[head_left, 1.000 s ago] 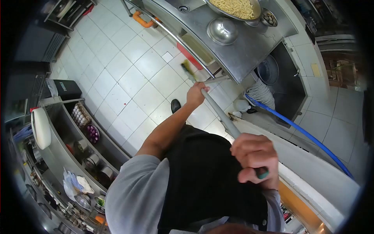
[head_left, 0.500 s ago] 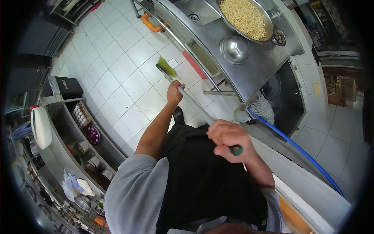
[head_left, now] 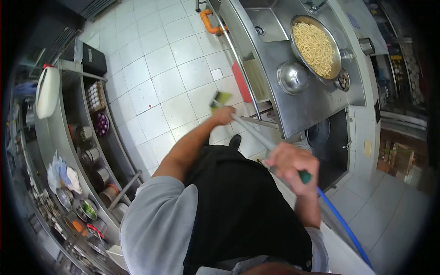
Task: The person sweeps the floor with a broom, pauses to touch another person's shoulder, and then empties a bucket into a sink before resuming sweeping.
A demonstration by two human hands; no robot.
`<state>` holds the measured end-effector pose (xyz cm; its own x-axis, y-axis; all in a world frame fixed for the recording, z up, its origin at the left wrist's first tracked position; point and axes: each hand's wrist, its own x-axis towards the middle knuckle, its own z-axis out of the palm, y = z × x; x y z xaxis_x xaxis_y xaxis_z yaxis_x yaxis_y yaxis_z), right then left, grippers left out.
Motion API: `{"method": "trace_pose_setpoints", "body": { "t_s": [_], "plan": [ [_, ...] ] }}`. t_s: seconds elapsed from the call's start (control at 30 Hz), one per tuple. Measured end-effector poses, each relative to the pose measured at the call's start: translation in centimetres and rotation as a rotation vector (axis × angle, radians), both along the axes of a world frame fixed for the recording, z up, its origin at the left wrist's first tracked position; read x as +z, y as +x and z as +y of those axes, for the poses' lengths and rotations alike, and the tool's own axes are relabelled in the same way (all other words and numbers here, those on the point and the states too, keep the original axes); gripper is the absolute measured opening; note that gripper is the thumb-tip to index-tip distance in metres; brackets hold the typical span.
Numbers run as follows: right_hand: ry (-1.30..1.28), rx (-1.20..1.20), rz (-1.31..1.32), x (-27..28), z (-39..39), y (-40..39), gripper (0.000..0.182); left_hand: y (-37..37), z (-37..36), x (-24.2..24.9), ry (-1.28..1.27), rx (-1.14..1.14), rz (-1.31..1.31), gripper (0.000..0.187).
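Note:
A broom with a grey handle and yellow-green bristles slants across the front of my body. My left hand is wrapped round the lower part of the handle, just above the broom head. Near the top end, my right hand grips it, with the green end cap sticking out past the fingers. The bristles are at the white tiled floor, slightly smeared by motion. A black shoe shows beneath my black apron.
On my right, a steel sink counter carries a large bowl of noodles and an upturned metal bowl. A blue hose runs beside me. Left stands a shelf unit with eggs and purple onions. An orange pipe lies ahead.
The broom and both hands have shifted right and a little downward in view, the bristles drawing closer to my feet. My view has turned, so the counter sits farther right. Both hands keep their grip.

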<state>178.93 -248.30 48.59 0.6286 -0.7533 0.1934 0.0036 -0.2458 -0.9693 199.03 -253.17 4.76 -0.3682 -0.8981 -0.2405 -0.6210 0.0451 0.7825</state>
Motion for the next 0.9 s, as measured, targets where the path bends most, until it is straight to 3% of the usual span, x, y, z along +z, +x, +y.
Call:
{"method": "trace_pose_setpoints", "body": {
  "t_s": [0.07,0.17,0.27,0.37,0.43,0.5,0.63,0.7,0.73,0.8,0.83,0.9],
  "plan": [
    [0.016,0.006,-0.117,-3.9,-0.2,0.4,0.009,4.8,-0.7,-0.7,-0.032,0.227,-0.037,0.022],
    [-0.063,0.03,-0.082,-5.5,-0.9,-1.4,0.01,6.9,-1.7,0.7,-0.155,0.471,-0.109,0.027],
    [-0.13,0.07,-0.112,-1.8,-0.3,-6.1,0.016,3.0,-0.9,4.7,-0.348,0.485,-0.035,0.032],
    [-0.146,0.396,-0.254,2.9,-2.9,-10.9,0.037,-2.5,2.7,11.2,-0.496,0.56,0.015,0.029],
    [-0.164,0.539,-0.339,4.0,-4.3,-12.8,0.046,-5.7,5.9,12.7,-0.48,0.574,-0.051,0.031],
    [0.0,0.334,-0.349,5.7,-4.5,-14.1,0.058,-7.8,9.8,14.7,-0.369,0.633,-0.072,0.031],
    [0.303,0.298,-0.331,2.3,-7.2,-13.3,0.059,-11.1,18.9,15.5,0.022,0.679,-0.164,0.024],
    [0.472,0.384,-0.251,-1.4,-7.2,-10.5,0.051,-12.3,22.9,12.4,0.176,0.721,-0.196,0.021],
    [0.543,0.37,-0.221,-3.7,-6.5,-8.6,0.038,-13.0,24.8,10.1,0.322,0.734,-0.226,0.022],
    [0.556,0.406,-0.015,-7.5,-5.0,-5.5,0.029,-14.4,27.9,5.4,0.435,0.809,-0.22,0.022],
    [0.563,0.422,-0.006,-7.5,-3.6,-4.6,0.029,-15.3,29.0,3.3,0.536,0.864,-0.215,0.023],
    [0.481,0.602,0.071,-7.2,-1.5,-2.8,0.034,-16.0,28.5,1.1,0.508,0.923,-0.215,0.02]
  ]
}}
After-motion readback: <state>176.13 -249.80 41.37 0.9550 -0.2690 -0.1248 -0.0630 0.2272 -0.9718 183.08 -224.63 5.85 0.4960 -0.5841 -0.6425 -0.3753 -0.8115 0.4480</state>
